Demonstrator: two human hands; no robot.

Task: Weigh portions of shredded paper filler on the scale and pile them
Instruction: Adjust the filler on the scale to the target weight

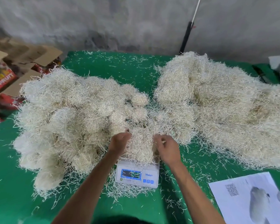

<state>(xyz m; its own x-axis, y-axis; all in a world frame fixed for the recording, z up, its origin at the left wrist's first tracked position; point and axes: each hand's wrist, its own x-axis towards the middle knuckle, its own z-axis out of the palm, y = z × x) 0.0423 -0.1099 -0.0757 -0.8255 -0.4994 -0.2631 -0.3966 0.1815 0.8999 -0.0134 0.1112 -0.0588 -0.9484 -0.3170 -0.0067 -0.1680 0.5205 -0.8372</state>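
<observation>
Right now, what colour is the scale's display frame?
Blue, around the scale display, clearest in the head view.

This looks like a small packing workshop. A green-covered tabletop (136,65) stands against a bare, stained grey wall (103,21). Printed fruit cartons (14,68) with open flaps are stacked at far left. Heaps of shredded paper filler (68,113) flank a small digital scale (137,174), and a printed sheet (242,191) lies near right.
</observation>
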